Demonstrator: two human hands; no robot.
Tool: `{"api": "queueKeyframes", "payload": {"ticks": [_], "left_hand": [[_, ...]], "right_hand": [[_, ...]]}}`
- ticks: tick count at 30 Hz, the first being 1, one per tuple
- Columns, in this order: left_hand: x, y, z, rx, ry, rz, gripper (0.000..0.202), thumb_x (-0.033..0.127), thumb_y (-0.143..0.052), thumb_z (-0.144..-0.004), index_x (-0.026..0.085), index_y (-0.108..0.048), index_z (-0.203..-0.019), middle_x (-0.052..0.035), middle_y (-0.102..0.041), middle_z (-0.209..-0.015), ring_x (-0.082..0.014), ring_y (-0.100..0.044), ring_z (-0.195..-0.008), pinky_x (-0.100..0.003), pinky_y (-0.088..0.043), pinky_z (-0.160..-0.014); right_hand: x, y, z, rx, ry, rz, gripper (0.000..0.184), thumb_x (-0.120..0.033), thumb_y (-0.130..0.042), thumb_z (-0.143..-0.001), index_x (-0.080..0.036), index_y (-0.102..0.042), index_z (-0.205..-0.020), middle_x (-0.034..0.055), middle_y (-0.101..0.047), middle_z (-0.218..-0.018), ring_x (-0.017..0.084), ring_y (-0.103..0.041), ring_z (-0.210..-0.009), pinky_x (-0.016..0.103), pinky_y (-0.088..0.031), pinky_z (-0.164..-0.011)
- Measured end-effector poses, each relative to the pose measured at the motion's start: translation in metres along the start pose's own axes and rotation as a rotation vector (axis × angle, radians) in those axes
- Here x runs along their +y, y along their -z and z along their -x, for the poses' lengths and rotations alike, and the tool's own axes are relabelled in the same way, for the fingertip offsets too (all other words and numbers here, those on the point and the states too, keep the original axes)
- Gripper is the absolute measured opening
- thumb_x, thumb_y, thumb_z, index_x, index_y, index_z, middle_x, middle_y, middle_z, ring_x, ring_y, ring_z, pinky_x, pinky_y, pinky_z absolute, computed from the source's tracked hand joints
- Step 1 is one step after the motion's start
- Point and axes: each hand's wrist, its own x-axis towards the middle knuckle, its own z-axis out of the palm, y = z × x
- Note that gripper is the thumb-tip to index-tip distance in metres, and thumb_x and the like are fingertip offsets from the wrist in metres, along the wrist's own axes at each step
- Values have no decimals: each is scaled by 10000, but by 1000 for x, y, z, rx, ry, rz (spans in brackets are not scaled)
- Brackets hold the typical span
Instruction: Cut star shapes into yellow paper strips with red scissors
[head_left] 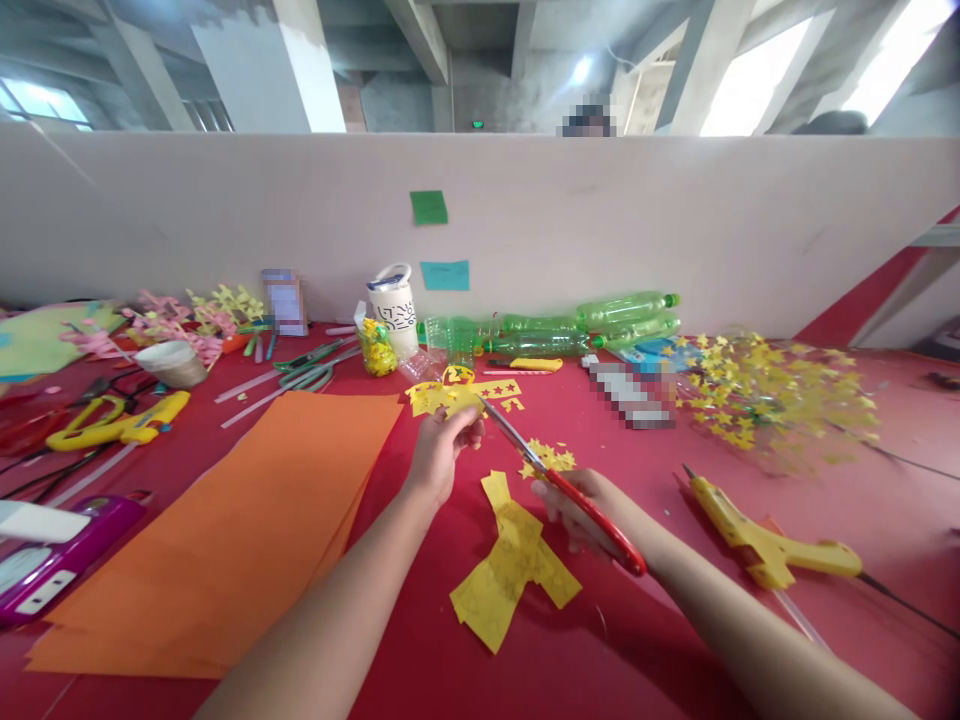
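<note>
**Grips both clenched, each on its own object**

Your left grip (441,450) pinches the yellow star paper (448,398) above the red desk (660,640). Your right grip (577,512) grasps the red-handled scissors (559,487), blades reaching the paper's right edge. Yellow scraps (510,575) lie below; an orange sheet (225,530) lies left, a glue gun (765,545) right.

yellow paper (429,398): partly hidden by left hand (441,452) | box (628,395): blurred | purple case (52,560): cropped left

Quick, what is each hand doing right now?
Left hand: closed, holding yellow paper.
Right hand: closed, holding red scissors, blades at the paper.
</note>
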Motion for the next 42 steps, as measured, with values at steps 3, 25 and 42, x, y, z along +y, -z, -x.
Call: {"api": "queueKeyframes", "payload": {"ticks": [3,25,42], "left_hand": [[2,-2,1,14,0,-21,171,254,-699,-678,120,-614,-740,-9,-622,-609,-94,-547,-528,-213,-412,-501],[3,3,-3,1,-4,24,160,228,-724,-692,134,-603,-735,10,-611,-623,-63,-530,-534,-178,-388,-497],[1,2,-3,18,-21,49,125,209,-696,-699,145,-593,-727,11,-598,-600,-72,-519,-516,-190,-385,-495]], "right_hand": [[0,0,0,-16,7,-22,388,-519,-606,-791,-183,-522,-615,-74,-400,-360,80,-388,-289,219,-387,-383],[-2,3,-3,-13,-21,85,446,-578,-581,-796,-172,-520,-624,-61,-410,-368,87,-440,-329,196,-368,-391],[-13,-3,6,-47,-59,80,440,-568,-561,-795,-178,-496,-602,-50,-435,-371,92,-421,-291,174,-277,-290]]}}
